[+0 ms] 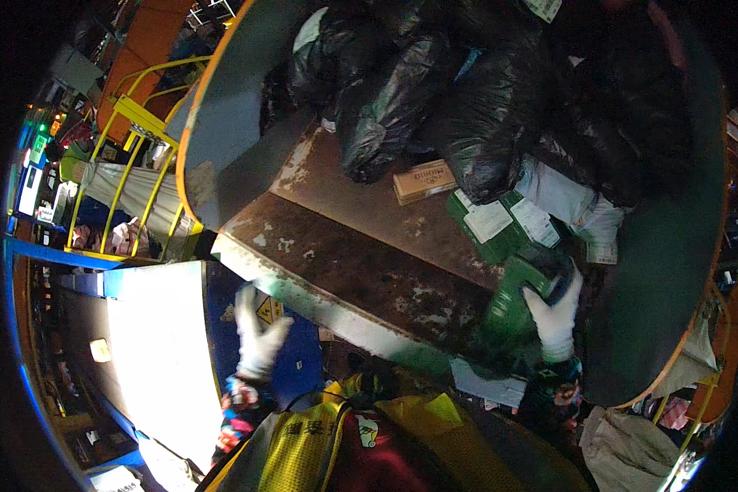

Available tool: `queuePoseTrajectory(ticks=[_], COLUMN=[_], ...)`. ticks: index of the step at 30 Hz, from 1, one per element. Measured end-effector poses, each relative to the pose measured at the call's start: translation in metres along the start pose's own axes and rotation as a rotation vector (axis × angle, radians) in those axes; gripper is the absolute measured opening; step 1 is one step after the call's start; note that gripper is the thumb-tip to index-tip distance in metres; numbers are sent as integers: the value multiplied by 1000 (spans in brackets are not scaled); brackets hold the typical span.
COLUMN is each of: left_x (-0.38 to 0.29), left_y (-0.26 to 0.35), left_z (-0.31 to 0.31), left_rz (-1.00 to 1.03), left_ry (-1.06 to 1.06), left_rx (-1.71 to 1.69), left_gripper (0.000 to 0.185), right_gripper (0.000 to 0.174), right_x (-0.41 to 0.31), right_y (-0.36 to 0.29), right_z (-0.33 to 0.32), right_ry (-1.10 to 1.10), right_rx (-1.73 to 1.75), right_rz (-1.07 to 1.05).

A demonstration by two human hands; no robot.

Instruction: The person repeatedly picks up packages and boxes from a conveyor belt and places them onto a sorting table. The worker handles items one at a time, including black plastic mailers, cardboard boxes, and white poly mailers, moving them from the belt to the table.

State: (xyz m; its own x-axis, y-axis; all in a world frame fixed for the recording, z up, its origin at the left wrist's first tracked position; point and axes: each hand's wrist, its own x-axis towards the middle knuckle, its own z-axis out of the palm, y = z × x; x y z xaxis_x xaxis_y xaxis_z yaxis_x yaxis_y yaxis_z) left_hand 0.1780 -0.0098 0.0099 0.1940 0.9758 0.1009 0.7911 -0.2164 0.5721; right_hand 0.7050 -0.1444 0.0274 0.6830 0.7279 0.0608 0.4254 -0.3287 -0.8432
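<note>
My left hand [259, 335], in a white glove, hangs with thumb and fingers apart and nothing in it. It is before a blue panel [304, 344] bearing a yellow warning sign [269, 309]. On the right, my white-gloved right hand [556, 317] grips a green box [509, 298], thumb on its face and fingers along its far side. That box is blurred and tilted at the worn metal chute's [369, 270] near lip. Just beyond it lies another green parcel [489, 230] with white labels. A small brown carton [425, 180] rests farther left.
Several black plastic bags [498, 117] heap up at the back of the chute. White-wrapped parcels [559, 190] lie at right. A bright white surface [160, 350] is to my left, below yellow railings [123, 190]. A grey cloth sack [630, 443] hangs at lower right.
</note>
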Motion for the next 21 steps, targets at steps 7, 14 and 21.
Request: queuePoseTrajectory(ticks=[7,14,21], left_x=[-23,-102,-206], left_y=[118,-82,-249], left_z=[2,-215,-234], left_rz=[415,-243,-613], left_ry=[4,738,635], left_rx=[-322,-172,260], left_gripper=[142,93,91], right_gripper=[89,89,81], right_x=[-88,-188,-102], right_y=[-211,-317,-154], right_z=[190,242,240], right_ry=[-431,-658,-537], right_rx=[717,309,-293], right_rz=[-368,-1050,-552])
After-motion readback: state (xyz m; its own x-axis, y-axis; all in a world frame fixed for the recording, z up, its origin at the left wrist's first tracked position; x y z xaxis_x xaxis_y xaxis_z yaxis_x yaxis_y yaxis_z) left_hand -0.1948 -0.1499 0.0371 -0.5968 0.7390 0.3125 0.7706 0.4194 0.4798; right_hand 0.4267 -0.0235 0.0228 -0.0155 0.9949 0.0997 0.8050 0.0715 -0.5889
